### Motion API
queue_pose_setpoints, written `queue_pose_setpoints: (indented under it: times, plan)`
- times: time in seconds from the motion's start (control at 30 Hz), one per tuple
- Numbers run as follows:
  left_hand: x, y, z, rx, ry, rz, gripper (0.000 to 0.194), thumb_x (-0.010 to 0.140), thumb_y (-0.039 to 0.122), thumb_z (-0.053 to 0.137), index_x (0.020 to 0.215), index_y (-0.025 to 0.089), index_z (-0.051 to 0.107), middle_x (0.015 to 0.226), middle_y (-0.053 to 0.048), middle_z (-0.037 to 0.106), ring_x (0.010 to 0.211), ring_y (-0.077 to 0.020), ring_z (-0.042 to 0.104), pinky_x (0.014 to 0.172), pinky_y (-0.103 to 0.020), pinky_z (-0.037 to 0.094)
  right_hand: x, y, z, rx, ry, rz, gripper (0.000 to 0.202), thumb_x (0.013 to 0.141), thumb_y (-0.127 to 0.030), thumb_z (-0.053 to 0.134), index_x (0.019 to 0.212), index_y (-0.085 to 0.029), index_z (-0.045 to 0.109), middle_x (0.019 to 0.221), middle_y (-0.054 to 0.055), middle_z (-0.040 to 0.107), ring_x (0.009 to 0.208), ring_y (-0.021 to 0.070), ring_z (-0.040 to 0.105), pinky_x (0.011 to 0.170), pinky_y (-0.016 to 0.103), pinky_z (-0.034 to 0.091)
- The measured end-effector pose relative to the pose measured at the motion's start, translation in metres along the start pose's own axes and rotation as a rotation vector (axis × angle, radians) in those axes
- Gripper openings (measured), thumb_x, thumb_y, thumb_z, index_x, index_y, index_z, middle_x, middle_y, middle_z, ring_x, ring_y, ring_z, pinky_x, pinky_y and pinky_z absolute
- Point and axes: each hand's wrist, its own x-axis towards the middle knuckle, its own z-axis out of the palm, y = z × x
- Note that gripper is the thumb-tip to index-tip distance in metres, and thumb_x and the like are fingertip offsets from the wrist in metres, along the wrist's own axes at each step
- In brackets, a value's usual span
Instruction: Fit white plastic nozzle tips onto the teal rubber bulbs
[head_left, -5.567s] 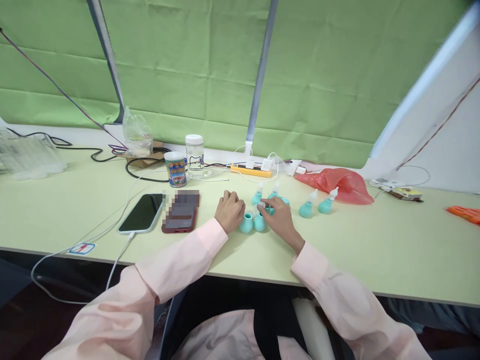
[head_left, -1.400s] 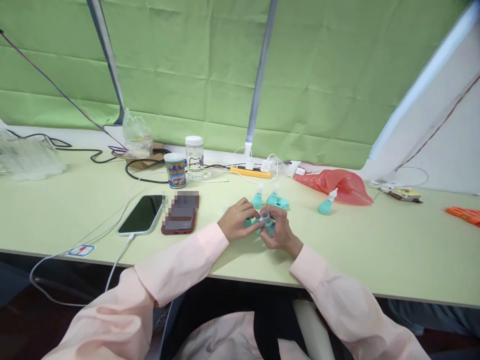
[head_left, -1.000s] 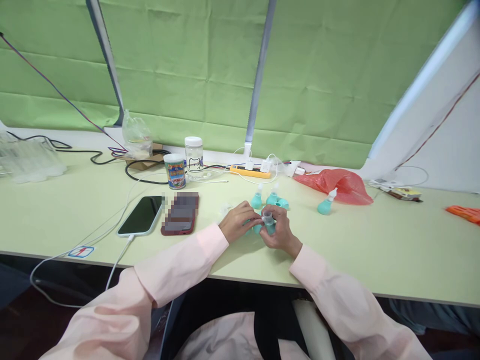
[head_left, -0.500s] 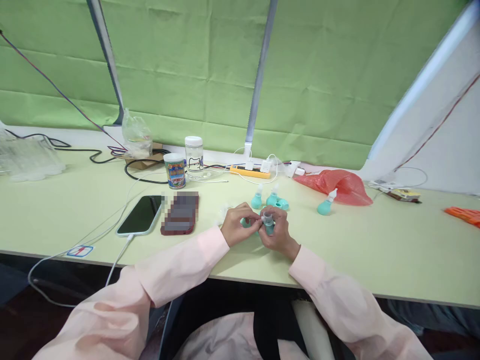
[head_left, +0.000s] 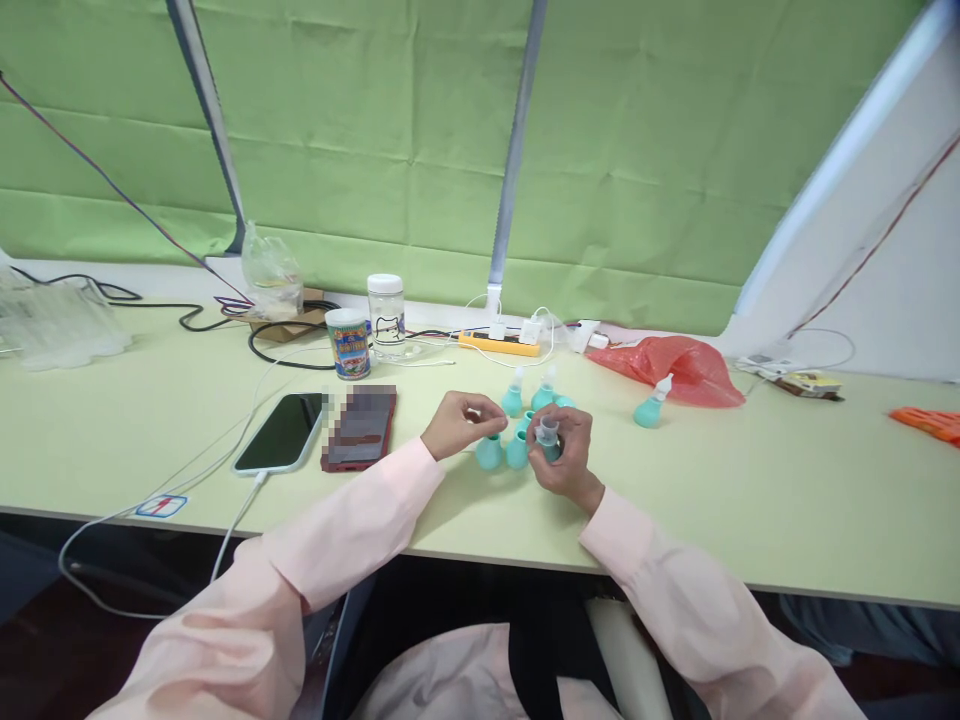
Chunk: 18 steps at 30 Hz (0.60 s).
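Note:
My right hand (head_left: 566, 458) is wrapped round a teal squeeze bulb (head_left: 551, 452) with a clear, open-topped plastic collar on it, like part of a nasal aspirator. To its left is my left hand (head_left: 463, 424), thumb and fingertips drawn together in a pinch; whatever is between them is too small to make out. Below and between the hands stand several open teal bulbs (head_left: 490, 452) on the table. Behind them are two teal bulbs with clear pointed tips, one of them a tipped bulb (head_left: 512, 398). Another tipped bulb (head_left: 649, 408) leans farther right.
A red plastic bag (head_left: 671, 368) lies at the back right. On the left are a charging phone (head_left: 279, 432), a dark red phone (head_left: 361, 430), a paper cup (head_left: 349, 345) and a clear jar (head_left: 387, 320). A yellow power strip (head_left: 499, 344) with cables runs along the wall.
My left hand has come away from the collar and moved left, slightly up. The right hand has shifted a little right with its bulb, uncovering the open bulbs between them.

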Motion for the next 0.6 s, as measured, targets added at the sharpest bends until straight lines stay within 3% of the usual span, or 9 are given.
queue_pose_setpoints:
  times: [0.1,0.23,0.3,0.4,0.5,0.6]
  plan:
    - [0.000,-0.002,-0.001,0.608,0.145,0.145,0.020,0.072,0.025,0.046,0.068,0.013,0.062,0.058,-0.006,0.056,0.068,-0.0154,0.046,0.058,-0.027,0.036,-0.001,0.003,-0.001,-0.052,-0.040,-0.028,0.046,0.055,-0.002,0.046,0.092,-0.022,0.027,0.071,-0.001,0.041,0.057,0.0110,0.044,0.050,0.027,0.039]
    - [0.001,-0.010,0.001,0.991,0.029,0.062,0.021,0.074,0.022,0.043,0.069,0.016,0.062,0.066,-0.006,0.061,0.074,-0.0177,0.046,0.052,-0.024,0.034,-0.003,0.007,-0.001,-0.125,-0.067,-0.051,0.045,0.056,-0.003,0.046,0.092,-0.022,0.028,0.070,-0.001,0.041,0.058,0.0118,0.044,0.051,0.028,0.039]
    - [0.001,-0.012,0.001,1.032,-0.011,-0.003,0.020,0.074,0.023,0.043,0.072,0.018,0.062,0.068,-0.005,0.061,0.075,-0.0176,0.047,0.050,-0.023,0.033,-0.003,0.008,-0.001,-0.150,-0.078,-0.045,0.045,0.056,-0.004,0.046,0.093,-0.022,0.028,0.070,-0.001,0.041,0.058,0.0121,0.044,0.051,0.029,0.039]
    - [-0.001,-0.009,0.000,1.010,0.051,0.003,0.027,0.080,0.027,0.034,0.078,0.020,0.061,0.067,-0.004,0.060,0.073,-0.0170,0.047,0.051,-0.024,0.034,-0.004,0.009,-0.001,-0.183,-0.110,-0.019,0.045,0.057,-0.005,0.046,0.094,-0.022,0.027,0.071,0.000,0.042,0.058,0.0121,0.044,0.052,0.029,0.040]
    - [-0.007,0.001,0.001,0.886,0.119,0.192,0.034,0.083,0.032,0.027,0.080,0.017,0.058,0.066,-0.005,0.058,0.071,-0.0154,0.046,0.057,-0.025,0.036,-0.003,0.006,0.001,-0.211,-0.143,-0.027,0.046,0.058,-0.005,0.046,0.097,-0.021,0.026,0.073,0.001,0.042,0.058,0.0122,0.046,0.051,0.029,0.041]
    - [-0.013,0.009,0.005,0.737,0.039,0.427,0.035,0.078,0.042,0.034,0.078,0.014,0.055,0.062,-0.004,0.055,0.068,-0.0145,0.044,0.059,-0.025,0.037,-0.002,-0.001,0.003,-0.268,-0.184,-0.106,0.049,0.058,-0.007,0.046,0.101,-0.020,0.026,0.076,0.003,0.043,0.061,0.0136,0.048,0.051,0.029,0.043]
